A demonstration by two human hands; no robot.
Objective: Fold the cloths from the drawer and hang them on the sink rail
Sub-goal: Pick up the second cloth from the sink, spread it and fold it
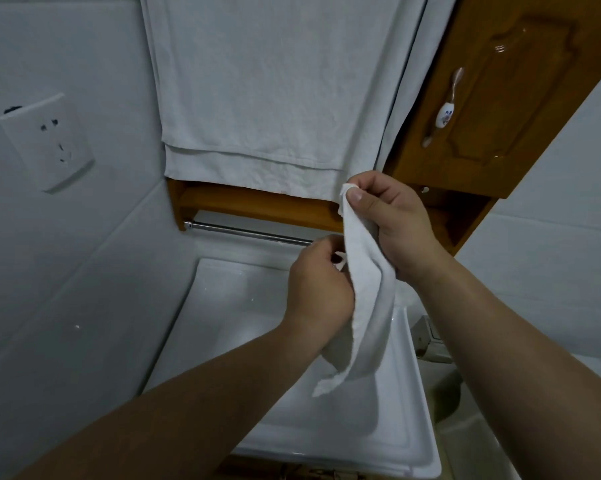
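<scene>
A small white cloth (368, 299) hangs lengthwise between my hands above the white sink (223, 306). My right hand (396, 220) pinches its top corner between thumb and fingers. My left hand (316, 285) grips the cloth's left edge lower down, fingers curled. The cloth's bottom end dangles free over the basin. A chrome rail (247, 232) runs under the wooden shelf (257, 202), just behind my left hand; its right part is hidden by my hands. A large white towel (275, 84) hangs folded above the shelf.
A wall socket (46, 140) sits on the tiled wall at the left. A wooden cabinet door (500, 91) with a ceramic handle (444, 109) stands at the upper right. A small metal fixture (430, 337) lies right of the sink.
</scene>
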